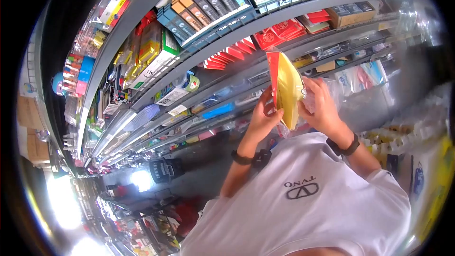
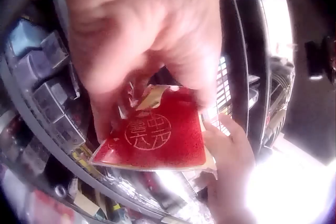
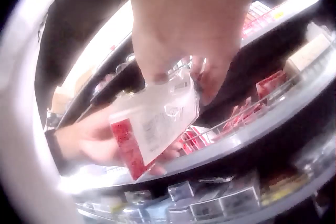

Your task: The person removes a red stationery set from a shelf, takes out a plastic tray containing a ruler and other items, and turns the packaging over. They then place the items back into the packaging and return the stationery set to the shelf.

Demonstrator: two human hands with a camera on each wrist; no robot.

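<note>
Right now a flat red-and-yellow packet [image 1: 286, 87] is up in the air between both hands, in front of the shop shelf [image 1: 303, 7] and touching none of it. The left hand [image 1: 263, 116] has its grip clamped on the near edge, and the right hand [image 1: 324, 109] pinches the far side. The packet's red face carries a round gold emblem of Chinese characters, and its clear back has a white label too blurred to read. Similar red packs [image 1: 279, 31] lie along the shelf's front edge just above.
</note>
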